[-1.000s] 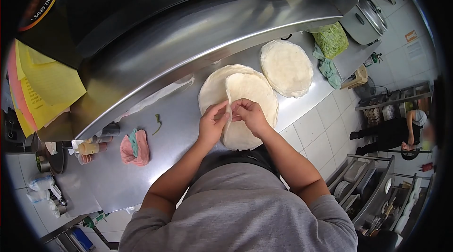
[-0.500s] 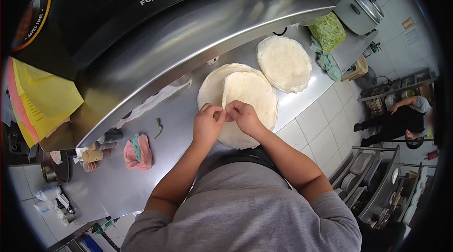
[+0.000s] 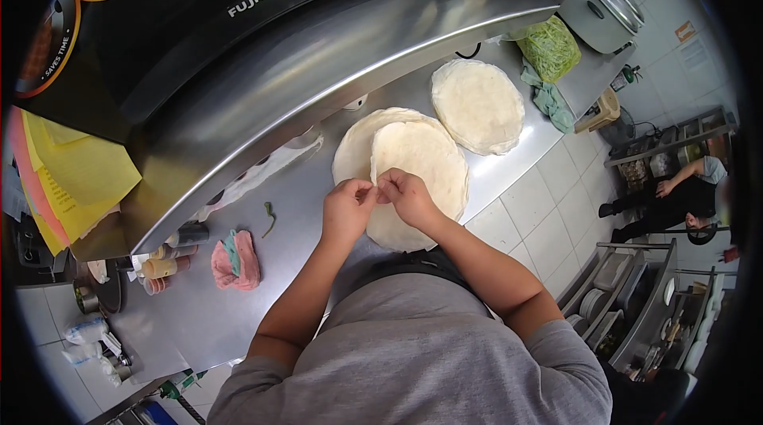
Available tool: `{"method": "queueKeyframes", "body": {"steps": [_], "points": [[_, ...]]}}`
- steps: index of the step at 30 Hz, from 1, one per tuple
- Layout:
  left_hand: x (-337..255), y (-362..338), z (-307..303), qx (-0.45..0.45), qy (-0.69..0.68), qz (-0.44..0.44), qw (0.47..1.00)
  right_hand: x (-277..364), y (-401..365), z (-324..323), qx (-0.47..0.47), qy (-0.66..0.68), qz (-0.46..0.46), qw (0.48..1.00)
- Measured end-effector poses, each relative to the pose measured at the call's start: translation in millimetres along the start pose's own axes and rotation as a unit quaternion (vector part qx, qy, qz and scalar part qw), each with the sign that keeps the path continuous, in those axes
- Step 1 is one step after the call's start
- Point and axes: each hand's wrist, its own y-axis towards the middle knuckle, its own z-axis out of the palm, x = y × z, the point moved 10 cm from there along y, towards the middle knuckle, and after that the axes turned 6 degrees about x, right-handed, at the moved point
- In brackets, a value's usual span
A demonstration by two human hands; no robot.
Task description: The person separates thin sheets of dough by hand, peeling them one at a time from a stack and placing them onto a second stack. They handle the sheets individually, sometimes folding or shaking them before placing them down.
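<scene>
A stack of round, pale flatbreads (image 3: 421, 155) lies on the steel table, its top sheet partly peeled and folded over toward the right. My left hand (image 3: 350, 204) pinches the folded edge near its lower left. Right beside it, my right hand (image 3: 404, 196) grips the same edge, fingertips nearly touching the left ones. My fingers cover the bit of dough between them. A second flatbread stack (image 3: 478, 107) sits at the upper right of the first, close to its rim.
A steel appliance (image 3: 334, 51) overhangs the table (image 3: 270, 298). Near it are a pink cloth (image 3: 246, 262), a green chili (image 3: 270, 218), cups (image 3: 163, 267), a bag of shredded greens (image 3: 550, 50) and a green cloth (image 3: 550, 99). Another person (image 3: 675, 198) is at the far right by shelves.
The folded edge of the top flatbread and both my hands have shifted very slightly left. The camera view has moved a little. Both hands keep their pinch.
</scene>
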Motion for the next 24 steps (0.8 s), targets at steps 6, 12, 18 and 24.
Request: {"method": "queueKeyframes", "body": {"steps": [6,12,18,24], "points": [[1,-1,-7,-0.046,-0.002,-0.015,0.999,40,-3,4,-0.032,-0.215,-0.134,0.967],[1,1,-14,-0.057,-0.013,-0.006,0.998,57,-7,12,-0.037,-0.334,-0.162,0.928],[49,15,5,0.030,-0.095,-0.091,0.991,10,5,1,0.012,-0.088,-0.033,0.995],[41,5,18,0.101,-0.198,-0.090,0.971,-5,-1,-28,-0.053,-0.017,0.007,0.998]]}}
